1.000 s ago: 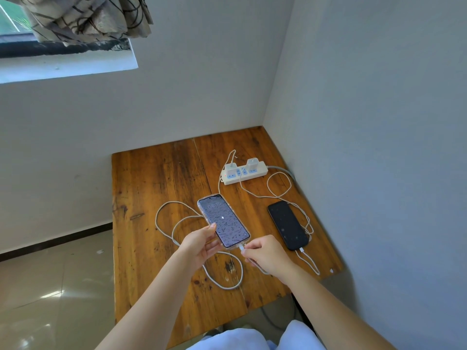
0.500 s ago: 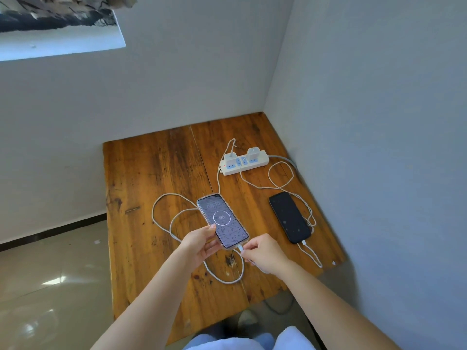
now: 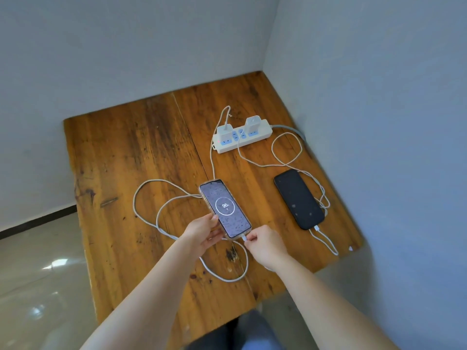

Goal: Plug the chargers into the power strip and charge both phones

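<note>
Right fingers (image 3: pixel 249 238) pinch the plug (image 3: pixel 243 237) at the lit phone (image 3: pixel 225 208); left hand (image 3: pixel 206 232) grips its edge. I judge it's charging; next, I let go.

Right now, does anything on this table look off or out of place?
Nothing is damaged or spilled. Only the white cables sprawl in loose loops around the lit phone, one loop hanging over the table edge beside the dark phone.

Both hands — left (image 3: pixel 203 233), right (image 3: pixel 265 245) — forward, fingers pinched.

lit phone (image 3: pixel 225 209) screen reads "96" inside ring.
</note>
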A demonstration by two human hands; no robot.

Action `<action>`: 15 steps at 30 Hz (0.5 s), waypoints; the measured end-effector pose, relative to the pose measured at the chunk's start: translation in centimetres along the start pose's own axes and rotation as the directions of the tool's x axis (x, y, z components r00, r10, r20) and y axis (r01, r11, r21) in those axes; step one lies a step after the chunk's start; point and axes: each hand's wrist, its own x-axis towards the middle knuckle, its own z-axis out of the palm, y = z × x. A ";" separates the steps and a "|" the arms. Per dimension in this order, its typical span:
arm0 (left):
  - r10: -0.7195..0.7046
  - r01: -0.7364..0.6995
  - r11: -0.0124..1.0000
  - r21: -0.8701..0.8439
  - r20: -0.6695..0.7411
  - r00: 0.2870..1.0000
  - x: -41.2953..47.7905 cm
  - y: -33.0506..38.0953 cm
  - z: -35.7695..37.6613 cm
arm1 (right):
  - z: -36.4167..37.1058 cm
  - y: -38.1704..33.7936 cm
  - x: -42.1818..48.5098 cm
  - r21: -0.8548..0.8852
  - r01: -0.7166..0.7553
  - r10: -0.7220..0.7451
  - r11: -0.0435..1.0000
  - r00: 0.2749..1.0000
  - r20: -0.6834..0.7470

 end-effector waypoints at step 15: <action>0.159 -0.122 0.981 0.148 -0.274 0.949 1.3 -0.9 0.2 | 2.0 -0.4 0.8 0.032 -0.011 0.010 0.999 1.000 0.014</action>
